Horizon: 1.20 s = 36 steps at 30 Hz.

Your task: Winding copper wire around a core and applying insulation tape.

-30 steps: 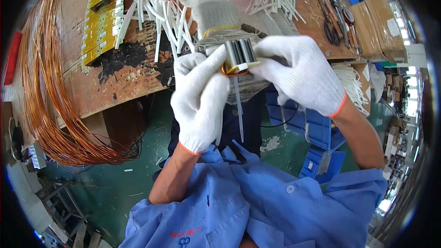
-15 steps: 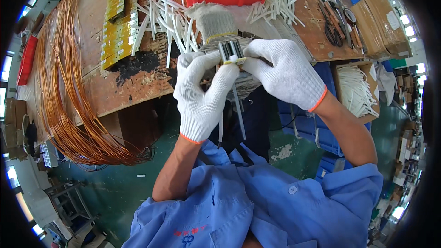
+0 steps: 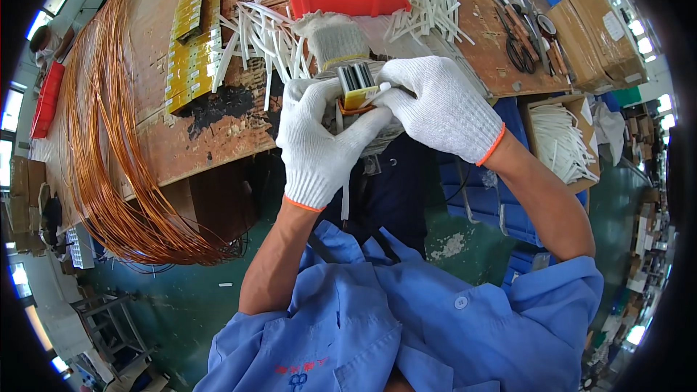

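Left hand [image 3: 312, 141] is pinching a coil [image 3: 356, 99], right hand [image 3: 444, 107] its white strap [image 3: 384, 87], by the tabletop [image 3: 170, 138]'s front edge; green floor [image 3: 200, 301] is showing.

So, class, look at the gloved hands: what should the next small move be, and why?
Probably a gentle adjustment of the small white piece by the right hand, with the left hand keeping the dark-barred part with the yellow plate steady. The left hand grips that part from its left side, while the right hand is close against the white piece opposite.
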Available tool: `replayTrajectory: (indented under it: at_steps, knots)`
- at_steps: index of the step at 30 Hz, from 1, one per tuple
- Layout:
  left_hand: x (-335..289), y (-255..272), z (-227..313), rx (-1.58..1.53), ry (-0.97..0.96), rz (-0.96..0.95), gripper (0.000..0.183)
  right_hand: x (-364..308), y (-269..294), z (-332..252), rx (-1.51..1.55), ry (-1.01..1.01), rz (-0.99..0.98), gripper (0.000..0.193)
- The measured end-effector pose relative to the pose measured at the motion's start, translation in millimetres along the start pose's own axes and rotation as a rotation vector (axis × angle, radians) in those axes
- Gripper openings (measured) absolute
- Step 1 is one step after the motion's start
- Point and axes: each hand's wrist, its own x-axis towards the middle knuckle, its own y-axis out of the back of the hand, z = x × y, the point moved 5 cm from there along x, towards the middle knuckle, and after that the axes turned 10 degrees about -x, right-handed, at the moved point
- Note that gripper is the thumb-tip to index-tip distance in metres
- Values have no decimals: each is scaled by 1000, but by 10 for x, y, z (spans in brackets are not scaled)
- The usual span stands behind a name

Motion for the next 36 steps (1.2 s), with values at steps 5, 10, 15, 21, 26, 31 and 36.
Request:
replayTrajectory:
  at_steps: [5, 10, 15, 21, 26, 31, 36]
  knots:
    - [0, -22, -6, -31, -75, 75, 32, 7, 2, 20, 35, -23, -26, 21]
    - [-53, -21, -81, -80, -73, 105, 34, 8, -6, 7, 64, -54, -47, 21]
    - [-4, 46, -76, -60, -7, -15, 31, 7, -16, 8, 68, -35, -41, 22]
    - [-36, 118, -98, 107, -157, -31, 51, -214, 97, -199, -221, 29, 4, 13]
    - [-85, 23, -65, -6, -312, -75, 92, -660, 312, -901, -819, 315, -244, 9]
    - [-142, -143, -258, -172, -263, 176, 78, -130, 101, -1318, -656, 499, -289, 17]
    - [-264, -134, -321, -310, 114, 153, 64, 1037, -119, -1011, -336, 830, -453, 13]
